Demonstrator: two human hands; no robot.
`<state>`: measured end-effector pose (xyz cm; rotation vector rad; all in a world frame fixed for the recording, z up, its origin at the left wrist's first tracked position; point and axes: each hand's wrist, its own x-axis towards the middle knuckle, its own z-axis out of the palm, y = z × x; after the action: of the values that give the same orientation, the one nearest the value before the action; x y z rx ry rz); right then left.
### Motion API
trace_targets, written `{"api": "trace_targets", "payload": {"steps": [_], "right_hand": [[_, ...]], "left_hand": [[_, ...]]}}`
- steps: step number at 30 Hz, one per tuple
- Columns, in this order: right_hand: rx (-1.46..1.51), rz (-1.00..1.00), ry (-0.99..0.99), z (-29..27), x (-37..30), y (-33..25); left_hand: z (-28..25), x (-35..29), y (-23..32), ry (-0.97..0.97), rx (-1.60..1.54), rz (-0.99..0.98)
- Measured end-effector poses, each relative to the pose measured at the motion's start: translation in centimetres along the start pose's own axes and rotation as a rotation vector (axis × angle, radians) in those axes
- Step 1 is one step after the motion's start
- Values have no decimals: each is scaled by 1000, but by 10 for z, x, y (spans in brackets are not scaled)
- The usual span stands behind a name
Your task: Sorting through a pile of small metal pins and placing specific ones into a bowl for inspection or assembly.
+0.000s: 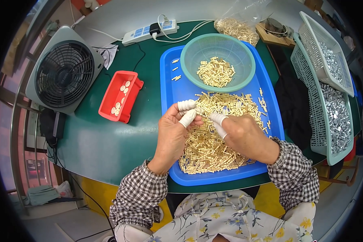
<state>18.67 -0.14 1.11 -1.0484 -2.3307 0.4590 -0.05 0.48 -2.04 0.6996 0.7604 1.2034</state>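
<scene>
My left hand (174, 128) and my right hand (246, 134) meet tip to tip over a pile of small brass-coloured metal pins (213, 150). White finger cots cover the thumb and forefinger of each. Both hands are closed in a pinch on what looks like one such pin, mostly hidden by the fingertips. The pile lies in a blue tray (166, 86), with loose pins scattered along its right side. At the tray's far end stands a pale green colander (243, 64), holding more brass-coloured pins (216, 72).
Left of the tray is a red bin (121, 74) with several pale discs. Beyond it stand a grey fan (64, 76) and a power strip (139, 34) with cords. At right are green (315, 109) and white (322, 50) baskets of silvery parts; a bag of pins (236, 30) lies behind.
</scene>
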Motion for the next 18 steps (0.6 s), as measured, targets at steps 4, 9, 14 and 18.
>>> {"api": "trace_targets", "payload": {"steps": [4,9,14,18], "right_hand": [[114,17,7,2,1,3],[422,204,-34,-1,6,3],[613,361,-97,-10,10,-5],[600,331,-137,-9,9,-4]], "left_hand": [[2,-1,-1,32,116,79],[9,-5,-1,-7,150,45],[14,-7,3,-17,64,70],[12,-5,2,-14,124,84]]}}
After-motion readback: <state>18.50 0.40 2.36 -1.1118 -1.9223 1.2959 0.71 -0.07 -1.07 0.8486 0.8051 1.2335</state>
